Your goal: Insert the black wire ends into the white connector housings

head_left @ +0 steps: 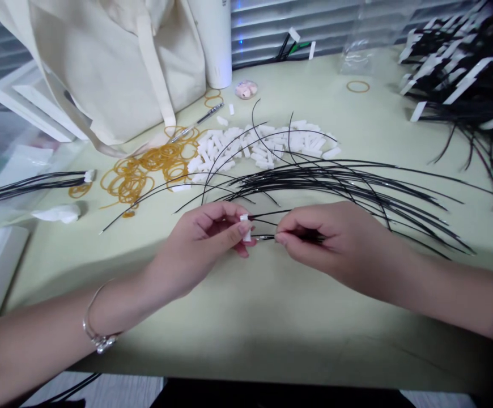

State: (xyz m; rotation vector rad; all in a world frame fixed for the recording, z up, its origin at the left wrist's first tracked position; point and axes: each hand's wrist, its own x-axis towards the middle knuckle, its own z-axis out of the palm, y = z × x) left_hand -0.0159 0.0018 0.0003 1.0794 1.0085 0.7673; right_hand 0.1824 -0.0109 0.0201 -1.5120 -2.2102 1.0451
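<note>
My left hand (206,241) pinches a small white plastic connector (245,226) between thumb and fingers. My right hand (321,238) pinches a thin black wire (267,237) near its metal tip, which points at the connector. Another black wire runs from the connector toward the right. Just behind both hands lies a loose fan of black wires (348,184) on the pale green table (246,317). A pile of white connectors (263,147) sits farther back.
Yellow rubber bands (144,170) lie scattered at the left, by a cream cloth bag (110,68). A finished wire bundle (25,187) lies far left, and a heap of wires with white connectors (463,79) at the back right. Tweezers (198,122) rest near the bag.
</note>
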